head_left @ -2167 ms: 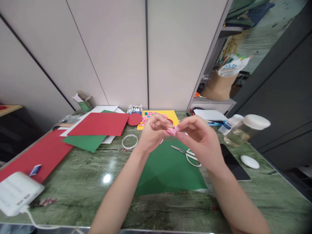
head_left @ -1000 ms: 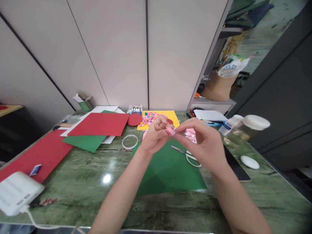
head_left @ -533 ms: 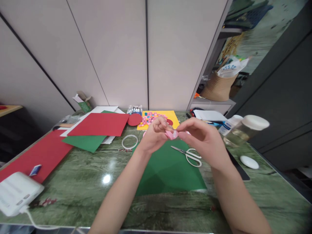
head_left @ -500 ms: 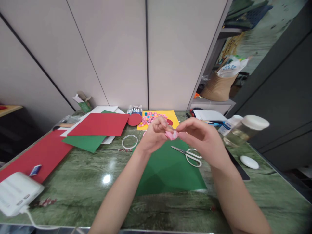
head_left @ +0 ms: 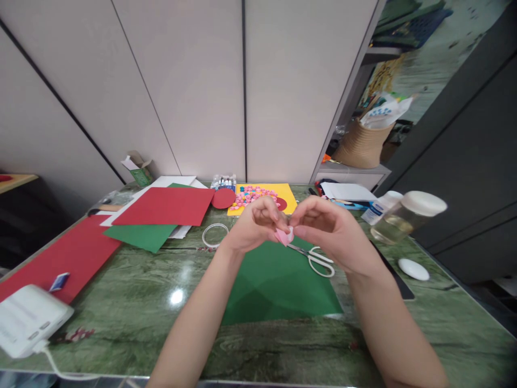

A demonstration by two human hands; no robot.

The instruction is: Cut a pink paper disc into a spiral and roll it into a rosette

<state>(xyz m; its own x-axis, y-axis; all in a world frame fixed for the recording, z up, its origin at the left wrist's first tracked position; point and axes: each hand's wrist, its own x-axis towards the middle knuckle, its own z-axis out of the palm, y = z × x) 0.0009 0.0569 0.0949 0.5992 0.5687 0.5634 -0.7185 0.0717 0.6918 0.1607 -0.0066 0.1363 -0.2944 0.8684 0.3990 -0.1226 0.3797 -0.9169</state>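
Between my two hands is a small piece of pink paper (head_left: 284, 236), bent or curled, held above the table. My left hand (head_left: 258, 223) pinches its left side between thumb and fingers. On the other side my right hand (head_left: 327, 229) closes thumb and fingertips on the paper's right edge. A sheet of green paper (head_left: 278, 285) lies flat beneath them. White-handled scissors (head_left: 319, 262) rest on that sheet below my right hand, their blade tips partly behind the pink paper. What lies directly behind my hands is hidden.
At the back, a yellow sheet (head_left: 288, 193) bears several small coloured beads (head_left: 254, 195). Red paper (head_left: 165, 206) and a roll of tape (head_left: 215, 235) lie left. A lidded jar (head_left: 398, 223), dark tablet (head_left: 393, 275) and white oval object (head_left: 413, 269) stand right; a white charger (head_left: 32, 318) sits front left.
Both hands have come down slightly and closer together with the pink paper, which now covers the scissors' tips. My right fingers have curled in more. Other things stay put.
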